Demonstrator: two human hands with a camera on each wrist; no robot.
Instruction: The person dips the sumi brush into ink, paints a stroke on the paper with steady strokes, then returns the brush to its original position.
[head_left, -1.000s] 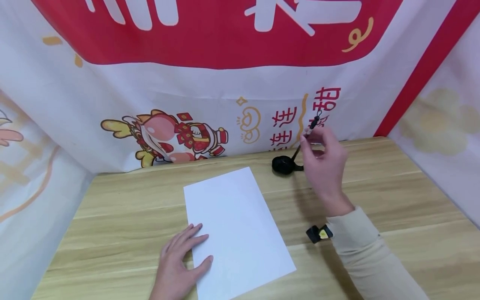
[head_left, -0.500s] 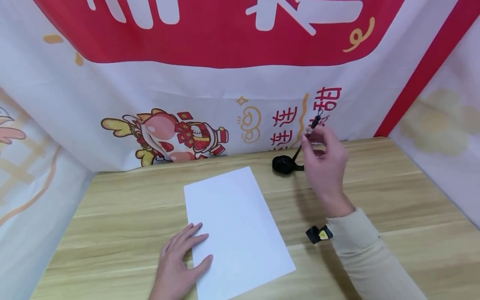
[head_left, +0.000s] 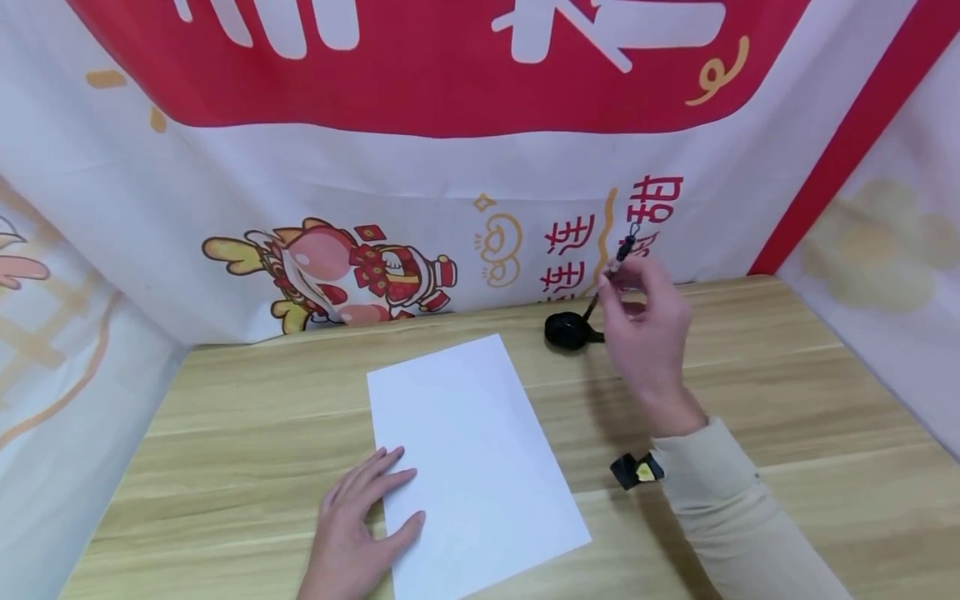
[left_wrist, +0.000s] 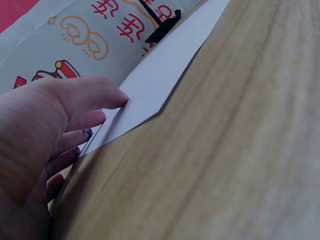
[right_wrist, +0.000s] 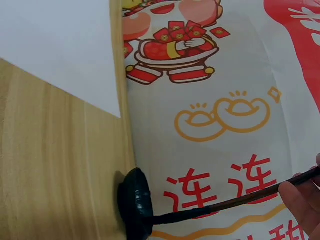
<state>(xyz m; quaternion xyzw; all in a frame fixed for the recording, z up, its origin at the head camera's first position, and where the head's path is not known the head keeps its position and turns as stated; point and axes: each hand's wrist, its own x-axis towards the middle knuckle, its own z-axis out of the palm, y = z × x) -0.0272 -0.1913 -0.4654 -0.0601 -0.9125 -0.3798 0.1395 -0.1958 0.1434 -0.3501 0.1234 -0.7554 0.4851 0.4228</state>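
Observation:
At the back right of the table, my right hand (head_left: 649,321) pinches a writing brush (right_wrist: 240,200) by its dark handle, a small hanging loop at its top. The brush leans, its tip down in a small black ink dish (head_left: 566,331) with a short side handle. In the right wrist view, the tip lies over the rim of that dish (right_wrist: 135,202). My left hand (head_left: 360,525) rests on the left edge of a white sheet of paper (head_left: 468,450), fingers spread. Dark smudges mark some fingertips (left_wrist: 88,134) in the left wrist view.
A wood-grain table (head_left: 247,433) lies under everything. Behind it hangs a white and red printed cloth (head_left: 420,167), close to the ink dish. Pale cloth walls (head_left: 885,233) stand at both sides. A small black device (head_left: 637,472) with a yellow label sits at my right sleeve.
My right hand has shifted slightly left with the brush, whose top end has dipped a little. The left hand and the paper stay in place.

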